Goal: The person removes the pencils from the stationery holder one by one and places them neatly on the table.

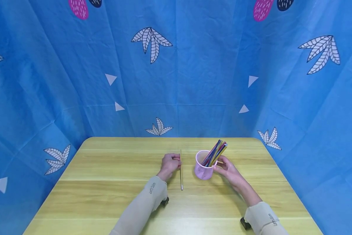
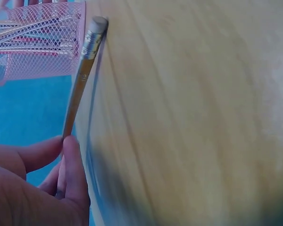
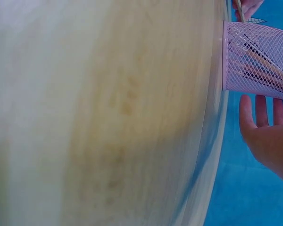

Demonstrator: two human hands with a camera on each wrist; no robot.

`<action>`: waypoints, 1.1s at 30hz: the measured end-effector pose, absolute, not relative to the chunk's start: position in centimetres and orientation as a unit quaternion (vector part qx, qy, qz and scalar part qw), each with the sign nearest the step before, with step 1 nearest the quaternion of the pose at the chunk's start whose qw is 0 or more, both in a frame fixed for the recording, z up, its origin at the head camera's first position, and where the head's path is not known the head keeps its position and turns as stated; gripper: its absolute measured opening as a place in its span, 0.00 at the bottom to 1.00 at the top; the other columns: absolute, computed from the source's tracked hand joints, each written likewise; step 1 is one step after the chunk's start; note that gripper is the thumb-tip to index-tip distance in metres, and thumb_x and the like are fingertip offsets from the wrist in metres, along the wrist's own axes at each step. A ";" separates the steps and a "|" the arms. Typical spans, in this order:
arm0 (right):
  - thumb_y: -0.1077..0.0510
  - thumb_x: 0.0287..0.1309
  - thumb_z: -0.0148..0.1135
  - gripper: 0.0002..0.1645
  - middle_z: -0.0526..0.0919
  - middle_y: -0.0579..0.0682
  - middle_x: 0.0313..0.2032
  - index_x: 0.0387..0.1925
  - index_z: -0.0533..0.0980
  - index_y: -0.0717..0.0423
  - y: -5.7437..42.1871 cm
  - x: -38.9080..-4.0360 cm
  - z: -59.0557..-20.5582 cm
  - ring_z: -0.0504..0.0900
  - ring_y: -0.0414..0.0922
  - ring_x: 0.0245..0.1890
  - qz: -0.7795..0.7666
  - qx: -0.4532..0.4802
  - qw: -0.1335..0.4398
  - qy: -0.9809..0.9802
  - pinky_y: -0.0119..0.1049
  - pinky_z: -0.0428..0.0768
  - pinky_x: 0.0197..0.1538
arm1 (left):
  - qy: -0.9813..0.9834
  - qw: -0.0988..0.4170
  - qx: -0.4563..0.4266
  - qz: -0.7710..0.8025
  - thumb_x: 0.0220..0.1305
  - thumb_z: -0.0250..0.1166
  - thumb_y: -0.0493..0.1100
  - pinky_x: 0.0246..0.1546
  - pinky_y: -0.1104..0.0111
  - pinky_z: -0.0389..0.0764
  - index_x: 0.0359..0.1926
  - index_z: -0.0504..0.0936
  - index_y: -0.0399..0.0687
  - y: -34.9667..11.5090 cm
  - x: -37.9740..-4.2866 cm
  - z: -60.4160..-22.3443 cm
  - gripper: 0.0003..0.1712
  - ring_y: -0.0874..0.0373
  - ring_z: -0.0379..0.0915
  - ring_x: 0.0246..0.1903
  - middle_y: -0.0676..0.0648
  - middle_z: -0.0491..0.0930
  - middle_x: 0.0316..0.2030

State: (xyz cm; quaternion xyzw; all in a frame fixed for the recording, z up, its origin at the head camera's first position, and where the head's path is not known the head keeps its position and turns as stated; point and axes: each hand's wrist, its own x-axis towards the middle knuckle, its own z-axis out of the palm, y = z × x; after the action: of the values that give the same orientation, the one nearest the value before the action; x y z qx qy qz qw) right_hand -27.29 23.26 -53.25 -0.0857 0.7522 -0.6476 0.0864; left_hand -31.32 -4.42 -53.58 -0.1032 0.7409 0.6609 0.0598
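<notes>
My left hand pinches a pencil between thumb and fingers. Its eraser end with the metal band points toward me in the head view and touches or nearly touches the table in the left wrist view. To the right stands a pink mesh pen cup, upright on the table. Several colored pencils lean to the right inside it. My right hand is at the cup's right side, fingertips against or very close to the mesh. In the right wrist view the fingers look fairly straight.
Both hands are over a light wooden table. A blue curtain with white leaf prints hangs behind the table and along both sides. Dark wrist straps show below both sleeves.
</notes>
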 end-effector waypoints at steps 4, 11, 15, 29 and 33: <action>0.61 0.71 0.61 0.40 0.63 0.68 0.73 0.76 0.56 0.66 23.2 -27.4 -53.3 0.62 0.64 0.75 -0.648 -0.087 0.087 0.752 0.59 0.64 0.77 | 0.750 0.057 -0.107 0.650 0.60 0.66 0.24 0.40 0.67 0.90 0.56 0.83 0.35 -4.5 -31.2 -53.7 0.22 0.51 0.83 0.39 0.38 0.84 0.44; 0.61 0.70 0.62 0.39 0.63 0.68 0.73 0.75 0.57 0.67 23.1 -27.6 -53.3 0.62 0.65 0.74 -0.645 -0.089 0.088 0.754 0.58 0.65 0.77 | 0.761 0.053 -0.112 0.637 0.60 0.66 0.23 0.37 0.68 0.90 0.53 0.85 0.34 -4.7 -31.4 -54.1 0.19 0.52 0.84 0.37 0.39 0.85 0.42; 0.62 0.70 0.62 0.38 0.64 0.69 0.72 0.74 0.57 0.68 23.1 -27.5 -53.3 0.63 0.65 0.74 -0.643 -0.089 0.084 0.756 0.55 0.68 0.76 | 0.769 0.047 -0.100 0.630 0.60 0.66 0.24 0.36 0.69 0.89 0.51 0.85 0.33 -4.5 -31.3 -54.2 0.18 0.53 0.83 0.36 0.39 0.86 0.41; 0.62 0.70 0.62 0.38 0.65 0.69 0.71 0.74 0.58 0.69 23.2 -27.4 -53.2 0.64 0.65 0.74 -0.643 -0.095 0.080 0.756 0.49 0.70 0.75 | 0.802 0.035 -0.108 0.586 0.58 0.68 0.26 0.35 0.70 0.88 0.49 0.85 0.36 -4.1 -31.0 -53.8 0.17 0.55 0.83 0.33 0.44 0.86 0.38; 0.62 0.70 0.62 0.38 0.65 0.69 0.71 0.73 0.57 0.69 23.3 -27.5 -53.3 0.63 0.65 0.74 -0.641 -0.095 0.082 0.757 0.54 0.68 0.76 | 0.816 0.032 -0.113 0.566 0.58 0.69 0.27 0.35 0.69 0.88 0.49 0.86 0.39 -4.1 -31.0 -53.8 0.17 0.56 0.83 0.34 0.46 0.86 0.38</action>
State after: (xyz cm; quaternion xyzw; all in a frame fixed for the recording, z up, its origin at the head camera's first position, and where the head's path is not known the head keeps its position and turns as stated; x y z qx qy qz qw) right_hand -27.48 23.27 -53.27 -0.0947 0.7569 -0.6414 0.0821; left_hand -31.00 -4.08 -53.78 -0.1133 0.8160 0.5659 0.0324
